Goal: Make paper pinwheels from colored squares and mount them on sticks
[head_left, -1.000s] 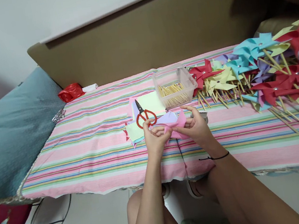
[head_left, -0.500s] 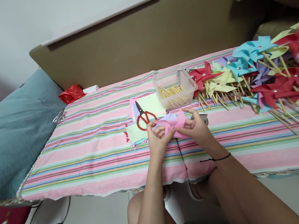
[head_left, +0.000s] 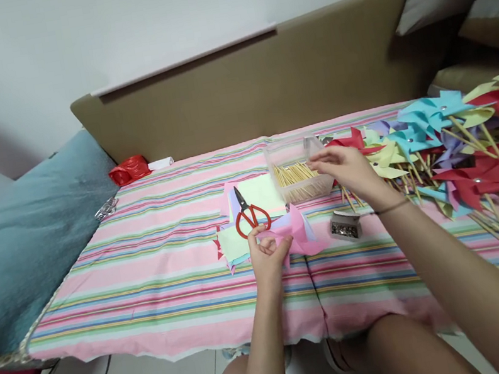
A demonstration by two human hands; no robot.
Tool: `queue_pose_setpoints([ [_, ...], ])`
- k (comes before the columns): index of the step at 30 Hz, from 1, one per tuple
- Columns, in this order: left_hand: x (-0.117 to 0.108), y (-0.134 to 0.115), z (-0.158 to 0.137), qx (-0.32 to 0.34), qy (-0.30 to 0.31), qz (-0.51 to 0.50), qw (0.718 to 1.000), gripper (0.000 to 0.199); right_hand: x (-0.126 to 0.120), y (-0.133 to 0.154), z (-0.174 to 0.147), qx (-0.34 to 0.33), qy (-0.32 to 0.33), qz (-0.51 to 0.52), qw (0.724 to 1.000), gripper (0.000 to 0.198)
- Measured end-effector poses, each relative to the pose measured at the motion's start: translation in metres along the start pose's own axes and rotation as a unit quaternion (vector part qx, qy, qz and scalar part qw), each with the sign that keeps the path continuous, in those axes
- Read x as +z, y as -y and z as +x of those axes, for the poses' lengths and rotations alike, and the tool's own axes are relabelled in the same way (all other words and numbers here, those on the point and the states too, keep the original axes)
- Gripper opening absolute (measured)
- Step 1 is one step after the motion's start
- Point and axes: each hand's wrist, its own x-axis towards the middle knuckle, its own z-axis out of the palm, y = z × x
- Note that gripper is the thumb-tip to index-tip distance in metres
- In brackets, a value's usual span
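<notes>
A pink paper pinwheel (head_left: 303, 237) is pinched in my left hand (head_left: 267, 253), between thumb and fingers. My right hand (head_left: 344, 168) reaches over the right side of a clear plastic box (head_left: 305, 193), its fingers stretched out and nothing visible in them. Thin wooden sticks (head_left: 292, 173) lie inside that box. Below my right wrist stands a small grey box (head_left: 345, 226) of shiny metal fasteners. Scissors with red handles (head_left: 252, 217) rest on stacked coloured paper (head_left: 263, 194), just beyond my left hand.
Many finished pinwheels on sticks (head_left: 478, 180) are heaped along the right. A red plastic bag (head_left: 129, 170) and a small white object (head_left: 160, 163) lie at the back left. A blue cushion (head_left: 44, 247) borders the striped cloth (head_left: 152, 292).
My right hand has let go of the pinwheel and moved up and right to the stick box. My left hand keeps hold of the pinwheel. The view has tilted upward.
</notes>
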Motion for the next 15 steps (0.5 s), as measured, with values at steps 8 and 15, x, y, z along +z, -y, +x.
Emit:
queue_pose_setpoints([
  [8, 0.005, -0.004, 0.006, -0.014, -0.026, -0.006, 1.000, 0.071, 0.034, -0.026, 0.116, 0.090, 0.235, -0.372, 0.893, 0.017],
  [15, 0.002, -0.010, 0.012, -0.043, -0.034, -0.023, 0.998, 0.072, 0.068, -0.062, 0.126, 0.204, 0.299, -0.387, 0.848, 0.033],
])
